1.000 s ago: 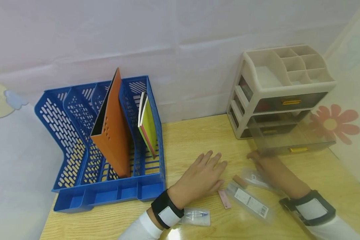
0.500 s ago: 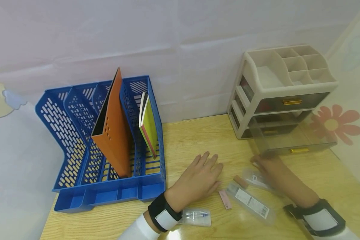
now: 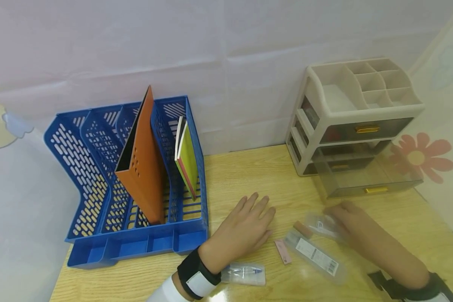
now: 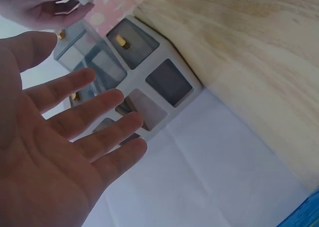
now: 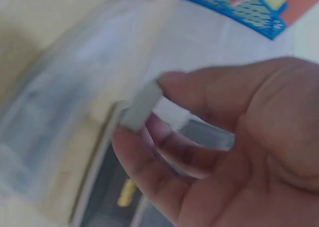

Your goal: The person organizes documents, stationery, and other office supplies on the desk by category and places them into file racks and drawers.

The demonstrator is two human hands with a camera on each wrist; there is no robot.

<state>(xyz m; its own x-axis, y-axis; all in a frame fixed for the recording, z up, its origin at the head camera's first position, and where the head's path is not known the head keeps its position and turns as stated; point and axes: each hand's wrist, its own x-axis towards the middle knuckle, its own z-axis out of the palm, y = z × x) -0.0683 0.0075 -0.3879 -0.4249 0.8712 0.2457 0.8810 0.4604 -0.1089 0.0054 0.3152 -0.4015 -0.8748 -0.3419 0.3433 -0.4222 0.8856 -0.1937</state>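
In the right wrist view, my right hand [image 5: 199,142] pinches a small whitish block [image 5: 143,106], which looks like an eraser, between thumb and fingertips. It hovers in front of the pulled-out clear drawer [image 3: 377,192], close to a clear plastic packet [image 3: 320,224]. My left hand [image 3: 241,228] is spread with fingers straight and holds nothing. To its right on the table lie a pink strip [image 3: 282,251], a brown block [image 3: 303,229] and a clear sleeve with a barcode label [image 3: 317,256]. A packaged pen [image 3: 245,273] lies near the left wrist.
A white drawer organizer [image 3: 362,113] stands at the back right, with open compartments on top. On the left, a blue file rack [image 3: 136,239] holds an orange folder [image 3: 145,167] and thin books [image 3: 188,161]. A pale cloth [image 3: 249,75] hangs behind the table.
My right hand has drawn back from the drawer, toward the near right, and still pinches the small block. The left hand has shifted slightly toward the near left. The drawer stays pulled out.
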